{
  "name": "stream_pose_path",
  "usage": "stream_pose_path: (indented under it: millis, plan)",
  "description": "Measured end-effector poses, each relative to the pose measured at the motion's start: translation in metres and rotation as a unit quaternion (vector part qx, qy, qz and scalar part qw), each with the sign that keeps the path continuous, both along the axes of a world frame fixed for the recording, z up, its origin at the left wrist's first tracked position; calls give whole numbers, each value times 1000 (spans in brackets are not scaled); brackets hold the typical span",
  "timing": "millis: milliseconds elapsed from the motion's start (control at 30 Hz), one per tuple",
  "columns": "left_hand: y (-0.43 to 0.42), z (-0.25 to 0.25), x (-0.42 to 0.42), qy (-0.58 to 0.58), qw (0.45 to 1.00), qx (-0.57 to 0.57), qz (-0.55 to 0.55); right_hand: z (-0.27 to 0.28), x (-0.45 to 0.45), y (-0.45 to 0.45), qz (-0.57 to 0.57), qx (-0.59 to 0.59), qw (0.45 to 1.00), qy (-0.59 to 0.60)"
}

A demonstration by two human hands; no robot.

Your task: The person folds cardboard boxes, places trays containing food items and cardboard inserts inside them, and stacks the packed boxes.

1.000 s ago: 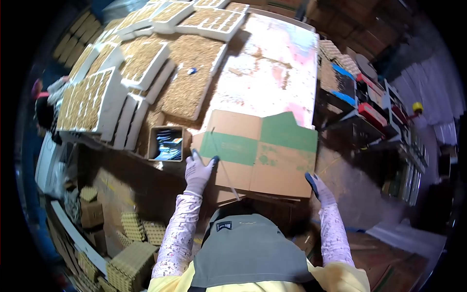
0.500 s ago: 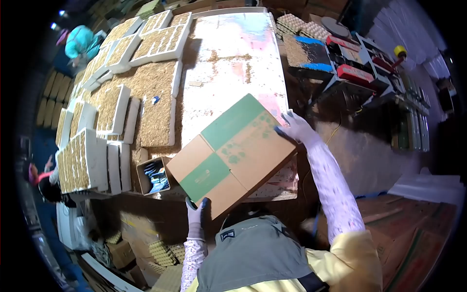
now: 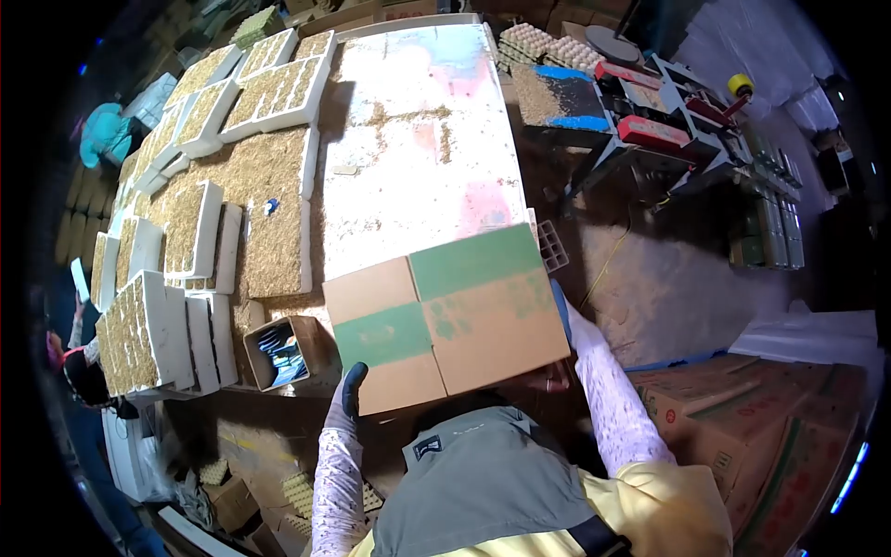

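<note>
Between my hands is a brown cardboard box with green printed panels, over the near end of the white table. My left hand, in a glove with dark fingertips, grips its near left corner, thumb up along the side. On the opposite side, my right hand presses against the box's right edge; most of its fingers are hidden behind the cardboard. Just left of the box stands a small open carton with blue packets inside.
White foam trays of a straw-coloured material fill the table's left side. A machine with red parts stands at the far right, near stacked egg trays. Large cartons lie at right. A co-worker in teal is at far left.
The cardboard box has turned so its long side lies nearly across my front. My left hand has shifted left, and my right hand has come down along the box's right side.
</note>
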State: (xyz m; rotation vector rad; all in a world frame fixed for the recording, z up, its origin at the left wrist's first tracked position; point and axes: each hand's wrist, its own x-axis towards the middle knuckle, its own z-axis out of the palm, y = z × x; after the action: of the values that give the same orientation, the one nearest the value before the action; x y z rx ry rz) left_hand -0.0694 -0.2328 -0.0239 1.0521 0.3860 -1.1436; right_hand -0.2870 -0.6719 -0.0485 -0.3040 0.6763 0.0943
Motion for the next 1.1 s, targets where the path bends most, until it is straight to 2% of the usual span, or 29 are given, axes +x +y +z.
stream_pose_path:
  millis: [67,100,133,167,200,267,300,333,400,433,467,500,533,567,600,633,667,767,800,867,967,1067,1100]
  plan:
    - [-21,11,16,-90,994,21,-66,-9,-41,16,-51,0,998,23]
    - [-34,18,29,-66,994,31,-83,-15,-56,27,-72,-5,997,38]
    - [-45,20,49,-55,988,15,-145,-21,-65,38,-89,-18,994,61]
    - [-52,26,61,-21,986,67,-154,-29,-68,49,-95,-48,990,96]
    - [-67,59,72,9,979,119,-166,-32,-67,68,-117,-69,985,105]
    - [-82,73,90,-28,984,66,-165,-30,-63,104,-158,-110,973,127]
    - [-82,68,108,-60,975,43,-212,-24,-66,107,-162,-227,938,207]
    - [-85,68,117,-62,976,15,-210,-15,-68,109,-157,-337,884,285]
    - [-66,-3,157,-244,929,127,-247,1,-62,114,-137,-524,727,421]
    - [-76,17,153,-433,808,270,-297,60,-42,113,-92,-710,543,438]
    - [-89,52,137,-594,628,389,-318,116,-27,110,-55,-824,417,378]
    - [-101,78,123,-676,604,321,-275,180,-9,112,27,-879,342,333]
    - [-113,97,108,-745,575,251,-225,210,1,122,63,-896,319,302]
    - [-128,108,97,-709,655,152,-212,232,11,129,101,-913,294,266]
    - [-144,130,79,-683,692,68,-223,247,22,136,137,-926,268,227]
    - [-157,154,63,-734,628,55,-254,257,31,143,153,-933,252,204]
    - [-167,182,45,-760,594,21,-261,264,38,150,170,-940,236,180]
    - [-184,220,18,-798,521,-104,-284,280,54,166,229,-926,245,176]
    - [-188,232,13,-817,464,-127,-318,282,57,170,245,-921,249,173]
    - [-195,246,2,-825,422,-151,-344,264,63,177,210,-930,274,126]
    - [-200,246,4,-827,419,-166,-336,282,62,186,234,-932,262,87]
    - [-200,252,16,-844,373,-148,-357,283,51,182,302,-911,281,-4]
    - [-202,254,16,-851,344,-153,-365,278,49,184,329,-907,261,-25]
